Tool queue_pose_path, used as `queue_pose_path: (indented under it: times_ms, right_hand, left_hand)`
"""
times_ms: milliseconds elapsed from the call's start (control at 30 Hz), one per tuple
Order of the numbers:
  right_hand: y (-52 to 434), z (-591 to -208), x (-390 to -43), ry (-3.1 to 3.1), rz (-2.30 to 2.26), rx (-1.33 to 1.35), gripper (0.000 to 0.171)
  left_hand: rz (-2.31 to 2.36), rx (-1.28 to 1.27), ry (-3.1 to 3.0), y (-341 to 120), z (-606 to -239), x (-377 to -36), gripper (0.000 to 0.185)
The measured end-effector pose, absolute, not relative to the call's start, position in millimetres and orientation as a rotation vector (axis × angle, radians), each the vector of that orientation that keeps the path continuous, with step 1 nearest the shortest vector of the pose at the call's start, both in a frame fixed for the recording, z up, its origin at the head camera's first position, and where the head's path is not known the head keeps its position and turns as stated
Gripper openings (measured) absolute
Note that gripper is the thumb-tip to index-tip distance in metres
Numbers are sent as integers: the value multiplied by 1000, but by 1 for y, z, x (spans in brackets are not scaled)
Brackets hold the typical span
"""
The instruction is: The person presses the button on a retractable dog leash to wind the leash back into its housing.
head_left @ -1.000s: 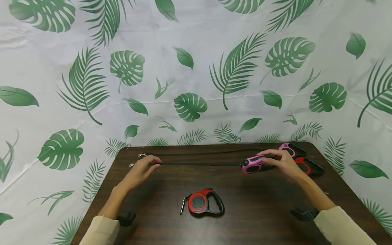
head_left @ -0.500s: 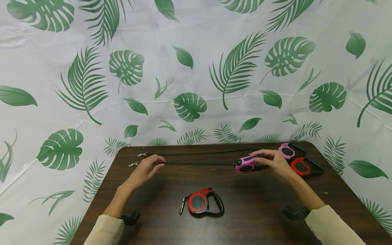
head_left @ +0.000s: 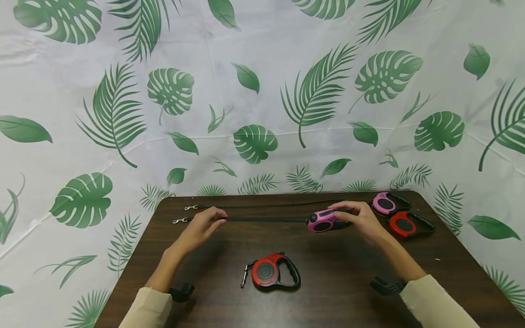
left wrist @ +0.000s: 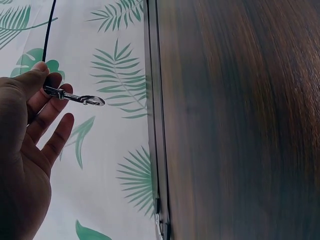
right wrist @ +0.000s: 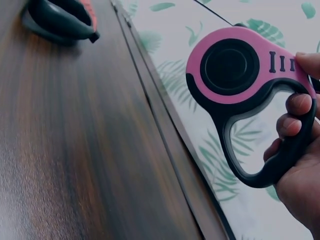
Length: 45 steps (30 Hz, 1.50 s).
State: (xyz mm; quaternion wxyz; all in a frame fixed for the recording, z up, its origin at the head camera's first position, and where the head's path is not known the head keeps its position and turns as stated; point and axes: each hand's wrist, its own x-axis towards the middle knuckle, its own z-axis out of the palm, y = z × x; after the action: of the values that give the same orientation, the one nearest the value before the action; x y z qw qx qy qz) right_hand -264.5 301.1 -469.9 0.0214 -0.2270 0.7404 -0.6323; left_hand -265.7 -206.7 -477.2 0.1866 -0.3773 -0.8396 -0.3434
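Observation:
Between my two hands a pink-and-black retractable dog leash (head_left: 321,221) is held up above the table, its black cord (head_left: 266,219) drawn out straight. My right hand (head_left: 361,219) grips the leash's black loop handle, with fingers curled through it in the right wrist view. At the other end, my left hand (head_left: 201,228) pinches the cord's end between thumb and fingertips; the metal snap hook (left wrist: 82,98) sticks out beside the fingers in the left wrist view. Nearer the front lies a red-and-black retractable leash (head_left: 264,272), its cord wound in and its hook at its left.
At the back right of the dark wooden table (head_left: 328,296) lie another pink leash (head_left: 383,203) and another red leash (head_left: 403,224). Their cords stretch left along the back edge to two metal hooks (head_left: 179,220). A leaf-patterned cloth (head_left: 262,100) hangs behind.
My hands have come closer together: the left has moved right and the right has moved left with the pink leash. The stretch of cord between them has become shorter.

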Motion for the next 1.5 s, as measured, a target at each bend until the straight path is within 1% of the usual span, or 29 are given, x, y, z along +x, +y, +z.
queue_pose_path:
  times_ms: [600, 1000, 1267, 1500]
  right_hand:
    - [278, -474, -269, 2168, -2036, -722, 23]
    - [267, -478, -271, 2151, -2056, -720, 23]
    - [258, -477, -270, 2197, -2038, -699, 23]
    - [251, -479, -271, 2163, -2064, -691, 22]
  left_hand:
    - [-977, -1111, -2316, -186, -474, -271, 22]
    - [-1007, -1119, -2311, -174, -476, -271, 19]
    - [-1057, -1080, -2353, -168, -476, -270, 16]
    - [-1064, -1099, -2333, -163, -478, -271, 17]
